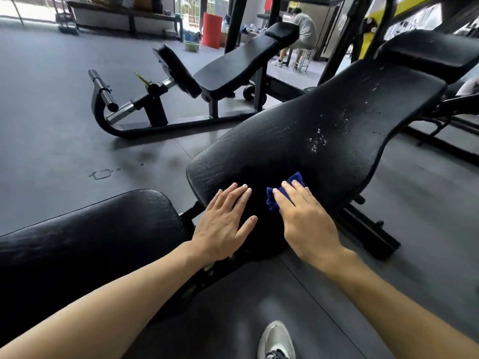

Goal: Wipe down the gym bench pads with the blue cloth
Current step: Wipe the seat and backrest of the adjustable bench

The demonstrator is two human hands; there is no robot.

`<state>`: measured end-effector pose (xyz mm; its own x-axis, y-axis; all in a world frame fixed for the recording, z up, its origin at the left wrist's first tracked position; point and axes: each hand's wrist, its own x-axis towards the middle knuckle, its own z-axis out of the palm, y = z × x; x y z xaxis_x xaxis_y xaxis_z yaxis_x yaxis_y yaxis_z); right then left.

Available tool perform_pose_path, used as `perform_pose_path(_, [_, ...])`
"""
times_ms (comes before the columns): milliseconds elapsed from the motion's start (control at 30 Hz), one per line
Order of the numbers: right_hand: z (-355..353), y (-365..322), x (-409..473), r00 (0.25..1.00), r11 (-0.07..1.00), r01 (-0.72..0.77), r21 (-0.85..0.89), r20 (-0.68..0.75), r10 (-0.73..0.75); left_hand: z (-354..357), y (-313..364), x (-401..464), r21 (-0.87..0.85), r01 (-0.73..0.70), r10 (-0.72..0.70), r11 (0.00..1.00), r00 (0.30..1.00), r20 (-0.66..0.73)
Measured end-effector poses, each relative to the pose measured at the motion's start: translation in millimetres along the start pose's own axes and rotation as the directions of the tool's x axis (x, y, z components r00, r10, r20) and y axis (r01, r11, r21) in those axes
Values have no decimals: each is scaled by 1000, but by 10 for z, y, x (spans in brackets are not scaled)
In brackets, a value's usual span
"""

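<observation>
In the head view, the left hand (223, 224) lay flat and palm down on the near end of the long black back pad (311, 130), its fingers spread and holding nothing. Just beside it, the right hand (308, 216) pressed down on the blue cloth (274, 200), which was bunched under the palm and fingers so that only its edges showed at the fingertips and along the thumb side; the fingers lay extended over the cloth rather than curled round it. The cloth rested on the lower part of the back pad, near its rounded front edge. Higher up the same pad a scatter of pale specks or droplets (318, 141) marked the surface, well apart from the cloth. The seat pad (98, 229) sat at lower left, separated from the back pad by a narrow gap, and the head pad (427, 50) stood at the far upper end. A grey shoe (276, 340) stood on the dark floor (51, 125) below. A second bench (233, 66) stood beyond, and a seated person (303, 29) was visible far back.
</observation>
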<state>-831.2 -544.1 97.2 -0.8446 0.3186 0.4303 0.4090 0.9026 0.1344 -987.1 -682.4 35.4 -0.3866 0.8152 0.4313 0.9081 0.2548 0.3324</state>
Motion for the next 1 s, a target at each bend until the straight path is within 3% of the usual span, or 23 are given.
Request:
perform_pose_path(100, [117,-154,260,999,999,14,43,50,-16,-173,-246,-49,20,-54,54,998,998,25])
perform_pose_path(233, [183,-439,264,980,982,161,102,100,-171,-399,-651,-117,139,240,-261,961,953,152])
perform_pose_path(333, [227,-658,238,948,951,276,136,124,-293,-481,-998,-94,168,326,-364,930,878,311])
perform_pose_path(533, [500,-992,715,906,926,348,149,199,-372,-400,-1234,-51,249,213,-300,945,867,397])
perform_pose_path(767, [914,-1448,2028,886,948,309,74,340,-315,-341,-1231,-76,218,245,-311,945,883,352])
perform_pose_path(1000, [542,-1049,1057,878,921,368,127,278,-389,-342,-1210,-126,167,219,-260,961,922,288])
